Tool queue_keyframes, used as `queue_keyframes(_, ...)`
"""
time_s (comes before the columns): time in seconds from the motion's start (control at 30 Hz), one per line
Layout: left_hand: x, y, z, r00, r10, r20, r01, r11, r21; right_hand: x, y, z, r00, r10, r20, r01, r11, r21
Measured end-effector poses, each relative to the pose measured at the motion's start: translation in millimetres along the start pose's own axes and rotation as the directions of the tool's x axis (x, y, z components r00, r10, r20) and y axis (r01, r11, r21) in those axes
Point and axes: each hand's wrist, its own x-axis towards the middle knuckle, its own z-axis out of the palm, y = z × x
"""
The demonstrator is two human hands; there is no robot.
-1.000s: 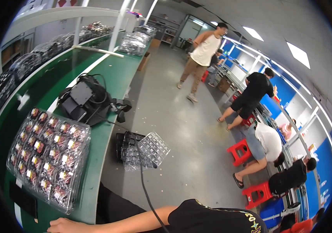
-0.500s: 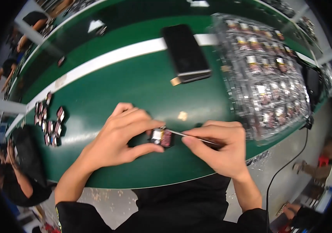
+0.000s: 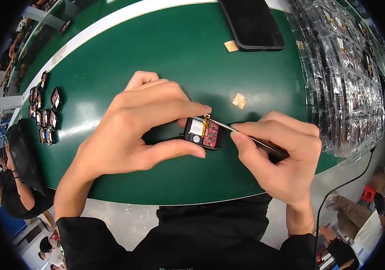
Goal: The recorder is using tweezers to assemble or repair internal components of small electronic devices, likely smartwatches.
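Observation:
My left hand (image 3: 141,123) is closed on a small black electronic device (image 3: 200,139), pinching it between thumb and fingers just above the table. Its open casing shows a silver battery cell, a yellow strip, a red circuit board and a round silver part. From the other side my right hand (image 3: 282,155) grips slim tweezers (image 3: 226,126), silver at the tip and dark toward the back. Their tip meets the device's upper edge, by the end of the yellow strip. Whether anything is caught in the tip is too small to tell.
Beyond the hands, a tan paper piece (image 3: 239,101) lies on the green table (image 3: 156,189). Farther back are a black phone (image 3: 255,27) and another tan piece (image 3: 231,46). Stacked clear plastic trays (image 3: 341,90) stand at right. Several similar devices (image 3: 44,118) cluster at left; a person (image 3: 21,193) sits there.
The whole view has shifted and come nearer to the table, so phone and trays sit farther toward the edges. Both hands keep their holds, and the tweezers' tip stays at the device's upper edge.

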Motion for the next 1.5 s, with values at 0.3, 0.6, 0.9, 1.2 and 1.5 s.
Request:
queue_keyframes(0.3,1,2,4,1.0,-0.02,-0.018,0.021,0.999,0.043,-8,1,-1,0.993,-0.106,-0.058,0.098,0.987,-0.124)
queue_keyframes(0.6,4,2,3,1.0,-0.015,-0.012,0.016,0.999,0.036,-8,3,4,0.977,-0.203,-0.067,0.184,0.958,-0.218)
queue_keyframes(0.9,3,-13,-10,0.993,0.047,0.105,-0.043,0.998,-0.039,-4,2,-8,0.998,-0.034,0.057,0.036,0.999,-0.038)
queue_keyframes(1.2,4,-13,-10,0.991,0.065,0.116,-0.065,0.998,0.0,-3,3,-8,0.996,-0.026,0.089,0.029,0.999,-0.037)
queue_keyframes(1.5,3,-12,-9,0.991,0.057,0.122,-0.057,0.998,-0.005,-3,6,-6,0.994,-0.05,0.096,0.052,0.998,-0.023)
